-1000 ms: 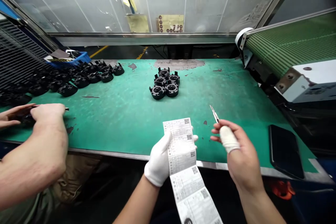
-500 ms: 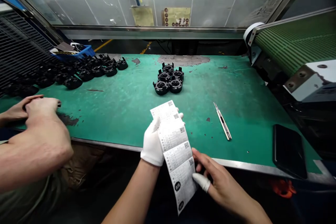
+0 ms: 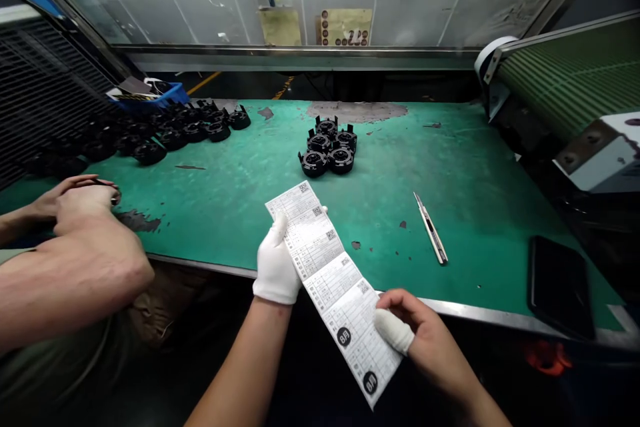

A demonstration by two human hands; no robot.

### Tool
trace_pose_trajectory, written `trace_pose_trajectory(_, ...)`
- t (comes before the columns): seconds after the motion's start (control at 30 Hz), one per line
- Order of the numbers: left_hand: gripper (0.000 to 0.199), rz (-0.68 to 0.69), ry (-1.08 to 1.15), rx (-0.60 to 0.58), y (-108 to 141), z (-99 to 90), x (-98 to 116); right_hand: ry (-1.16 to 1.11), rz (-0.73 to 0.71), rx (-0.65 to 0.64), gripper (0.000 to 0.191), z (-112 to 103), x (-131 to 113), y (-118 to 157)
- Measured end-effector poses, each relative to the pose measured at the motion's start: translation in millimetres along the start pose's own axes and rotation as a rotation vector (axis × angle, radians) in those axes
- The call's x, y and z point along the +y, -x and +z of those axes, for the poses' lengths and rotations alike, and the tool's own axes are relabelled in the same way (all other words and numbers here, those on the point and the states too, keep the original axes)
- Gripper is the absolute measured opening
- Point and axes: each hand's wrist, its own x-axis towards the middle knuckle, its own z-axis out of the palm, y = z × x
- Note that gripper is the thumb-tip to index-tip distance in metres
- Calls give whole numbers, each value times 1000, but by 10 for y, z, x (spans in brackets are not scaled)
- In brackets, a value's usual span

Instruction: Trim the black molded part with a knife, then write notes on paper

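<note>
1. At the far left, black round parts (image 3: 150, 150) crowd the table (image 3: 225, 207) in front of a blue bin (image 3: 173, 95). Nearer, a co-worker's hands (image 3: 83, 203) are close around something dark, mostly hidden.
2. The left hand (image 3: 277, 270), in a white glove, reaches in from the near edge with its wrist fairly straight. Its grip is closed on the paper strip (image 3: 325, 270), thumb on top and fingers beneath, near the far end.
3. The strip is held up off the table, unfolded, slanting from far left to near right, its printed side up. The step in hand looks like holding it spread between both hands; shifting it would call for light, matched pinches so it does not crease.
4. Just beyond it, five black round parts (image 3: 341, 160) stand clustered on the table.
5. The right hand (image 3: 433, 343) comes in from the near right, fingers curled. Its grip is nearly shut, pinching the strip's right edge under the covered thumb (image 3: 394, 330).
6. Farther right, a cutter knife (image 3: 431, 230) lies with its blade pointing away, left of a black phone-like device (image 3: 560, 287).
</note>
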Motion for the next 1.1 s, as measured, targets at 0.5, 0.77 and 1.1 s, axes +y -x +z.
trace_pose_trajectory(0.5,51,149,-82,31,-56,39,3,39,-43,-16,34,-35,24,-35)
trace_pose_trajectory(0.77,49,222,-126,65,-90,70,30,-64,-22,30,36,-112,94,-20)
trace_pose_trajectory(1.1,50,218,-112,79,-112,66,35,-127,-28,33,38,-100,157,-30)
